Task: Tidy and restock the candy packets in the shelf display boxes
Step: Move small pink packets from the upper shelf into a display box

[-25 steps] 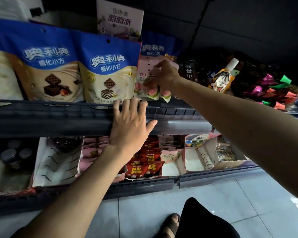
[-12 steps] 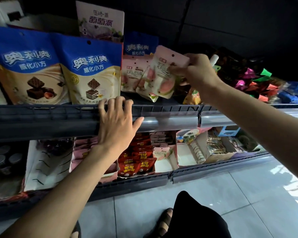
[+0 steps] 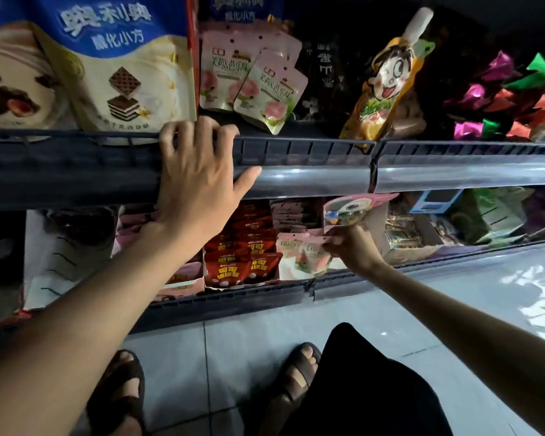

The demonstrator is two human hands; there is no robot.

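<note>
My right hand (image 3: pixel 351 247) pinches a pink peach candy packet (image 3: pixel 312 258) at the white display box (image 3: pixel 288 269) on the lower shelf, beside the box of red packets (image 3: pixel 243 269). More of the same pink packets (image 3: pixel 252 83) lean on the upper shelf. My left hand (image 3: pixel 199 180) rests over the upper shelf's front rail (image 3: pixel 312 149), its fingers hooked over the edge.
Big blue wafer bags (image 3: pixel 114 67) fill the upper shelf's left. An orange cartoon pouch (image 3: pixel 387 80) and foil-wrapped candies (image 3: pixel 510 99) lie to the right. Further boxes (image 3: pixel 422 234) sit along the lower shelf. My sandalled feet (image 3: pixel 296 372) stand on the tiled floor.
My right hand has carried the pink packet from the upper shelf down to the white box on the lower shelf. My left hand stays on the rail.
</note>
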